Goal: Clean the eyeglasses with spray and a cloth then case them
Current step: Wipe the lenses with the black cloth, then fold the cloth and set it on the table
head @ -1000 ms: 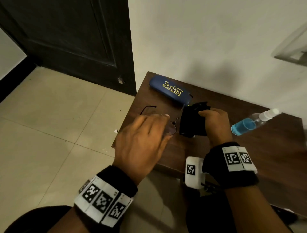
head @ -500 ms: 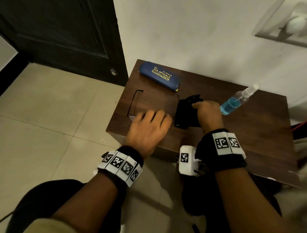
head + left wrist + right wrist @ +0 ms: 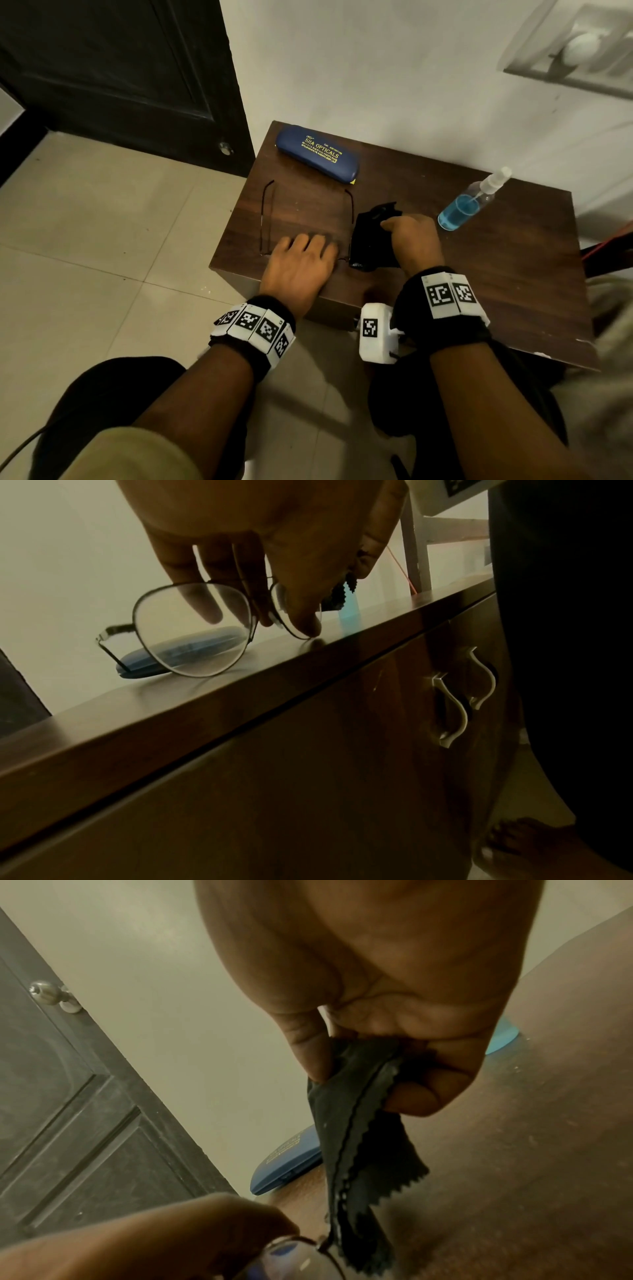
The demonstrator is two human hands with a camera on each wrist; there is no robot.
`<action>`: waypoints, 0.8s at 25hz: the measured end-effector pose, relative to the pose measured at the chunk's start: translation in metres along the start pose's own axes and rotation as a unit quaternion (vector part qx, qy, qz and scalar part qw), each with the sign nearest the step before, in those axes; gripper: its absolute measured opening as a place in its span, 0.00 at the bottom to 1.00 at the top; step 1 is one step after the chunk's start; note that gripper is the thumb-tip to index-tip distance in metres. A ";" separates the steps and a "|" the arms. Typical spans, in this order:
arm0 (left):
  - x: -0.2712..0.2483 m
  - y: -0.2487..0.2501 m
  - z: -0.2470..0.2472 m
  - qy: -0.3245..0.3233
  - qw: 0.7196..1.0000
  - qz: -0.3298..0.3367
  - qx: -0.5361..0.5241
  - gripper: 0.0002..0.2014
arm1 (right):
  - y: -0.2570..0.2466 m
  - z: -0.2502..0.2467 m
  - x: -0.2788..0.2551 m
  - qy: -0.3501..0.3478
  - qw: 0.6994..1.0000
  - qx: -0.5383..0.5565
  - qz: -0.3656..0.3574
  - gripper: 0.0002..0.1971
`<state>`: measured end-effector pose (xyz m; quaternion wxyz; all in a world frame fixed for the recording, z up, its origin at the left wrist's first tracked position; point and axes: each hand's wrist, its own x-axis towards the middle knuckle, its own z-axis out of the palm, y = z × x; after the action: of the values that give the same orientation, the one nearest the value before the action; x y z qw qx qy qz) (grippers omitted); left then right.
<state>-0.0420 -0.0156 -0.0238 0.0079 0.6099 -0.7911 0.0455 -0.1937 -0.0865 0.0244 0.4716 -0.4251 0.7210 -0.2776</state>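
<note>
Thin wire-rimmed eyeglasses [image 3: 192, 631] stand on the dark wooden table [image 3: 479, 274] near its front left edge. Their open temples [image 3: 272, 212] point away from me. My left hand [image 3: 308, 241] covers the lenses from above and pinches the frame at the bridge, thumb in front and fingers behind. To its right, my right hand [image 3: 388, 224] grips a crumpled black cloth [image 3: 363, 1150] that hangs down to the tabletop beside the glasses. A shut blue case [image 3: 318, 152] lies at the back left. A spray bottle [image 3: 462, 209] with blue liquid lies on its side, right of my right hand.
The table stands against a white wall [image 3: 376, 68], with cabinet door handles [image 3: 452, 710] below its front edge. A dark door [image 3: 120, 68] and tiled floor [image 3: 102, 240] are to the left. The right half of the tabletop is bare wood.
My left hand has lowered the eyeglasses onto the table near its front edge. The right hand has kept hold of the cloth in about the same place.
</note>
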 end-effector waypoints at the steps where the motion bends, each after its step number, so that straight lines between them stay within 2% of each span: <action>1: 0.001 0.001 -0.001 -0.011 1.000 -0.001 0.000 0.16 | 0.001 -0.001 0.000 -0.007 1.000 -0.002 0.005 0.08; 2: 0.001 0.002 -0.001 -0.021 1.000 -0.002 -0.003 0.15 | 0.001 -0.002 -0.001 -0.014 1.000 0.008 0.016 0.06; 5: 0.005 0.002 -0.005 -0.020 0.999 -0.005 -0.033 0.18 | 0.002 -0.006 -0.004 -0.027 0.998 0.048 0.027 0.10; 7: 0.008 0.005 -0.016 0.037 0.996 -0.014 -0.081 0.19 | 0.003 -0.012 -0.007 -0.033 0.998 0.062 0.006 0.09; 9: 0.011 0.016 -0.028 0.104 0.974 -0.036 -0.198 0.17 | 0.004 -0.021 -0.011 -0.046 0.995 0.090 -0.015 0.07; 10: 0.014 0.023 -0.032 0.113 0.952 -0.063 -0.279 0.16 | 0.005 -0.026 -0.012 -0.055 0.993 0.104 -0.027 0.07; 13: 0.031 0.043 -0.036 0.083 0.840 -0.197 -0.499 0.17 | 0.014 -0.044 -0.013 -0.080 0.983 0.158 -0.049 0.10; 15: 0.048 0.059 -0.037 0.012 0.745 -0.273 -0.609 0.17 | 0.022 -0.058 -0.014 -0.096 0.976 0.186 -0.054 0.10; 17: 0.061 0.075 -0.042 -0.054 0.643 -0.320 -0.693 0.10 | 0.032 -0.072 -0.011 -0.099 0.973 0.205 -0.046 0.09; 19: 0.071 0.091 -0.049 -0.108 0.576 -0.348 -0.732 0.08 | 0.042 -0.088 -0.008 -0.071 0.973 0.219 -0.027 0.09; 20: 0.076 0.098 -0.049 -0.121 0.562 -0.350 -0.740 0.07 | 0.048 -0.097 -0.005 -0.052 0.975 0.217 -0.015 0.09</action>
<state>-0.1583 -0.0604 0.0236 0.3761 0.6191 -0.2656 -0.6361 -0.2986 -0.0587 0.0272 0.5854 -0.3372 0.6113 -0.4122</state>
